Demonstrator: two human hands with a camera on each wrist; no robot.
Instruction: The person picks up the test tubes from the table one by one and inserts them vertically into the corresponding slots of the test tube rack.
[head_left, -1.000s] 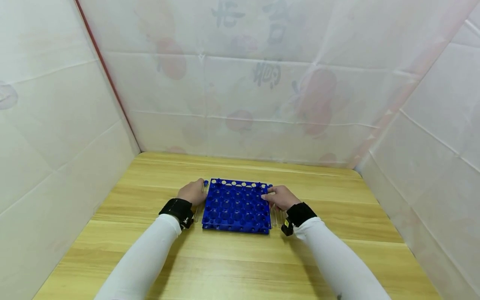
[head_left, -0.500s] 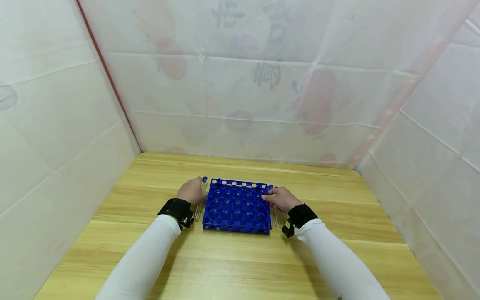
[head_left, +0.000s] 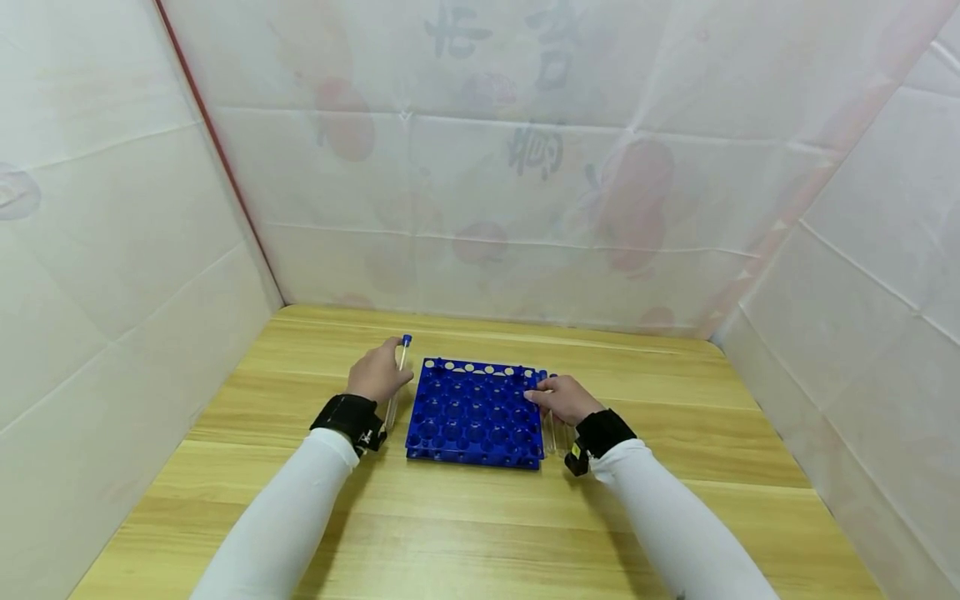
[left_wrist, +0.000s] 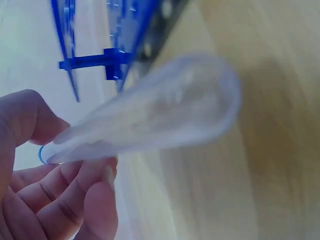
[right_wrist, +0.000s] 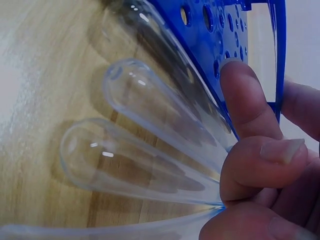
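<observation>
Far left: a left hand pinching a thin, clear test tube with a small blue cap on top. Fingers curled round its upper part, round smooth bottom pointing down at the table. Tilted a little, cap end up, lifted off the wood. A moment ago, lower and lying close along the rack's left edge; now raised, cap higher, hand pulled a bit away from the rack.

Middle: a blue plastic test tube rack, flat and square, full of round holes, a row of pale dots along its far edge. Resting on a smooth, pale wooden table with long grain lines. In the same spot as before.

Right: a right hand curled at the rack's right edge, a fingertip pressed on the blue plastic. Same place as before. Beside it, more clear test tubes, shiny and round-ended, lying flat on the wood. Maybe held at their tops by the curled fingers, but hard to tell.

Black wrist bands and white sleeves on both arms. White sheets all round.
</observation>
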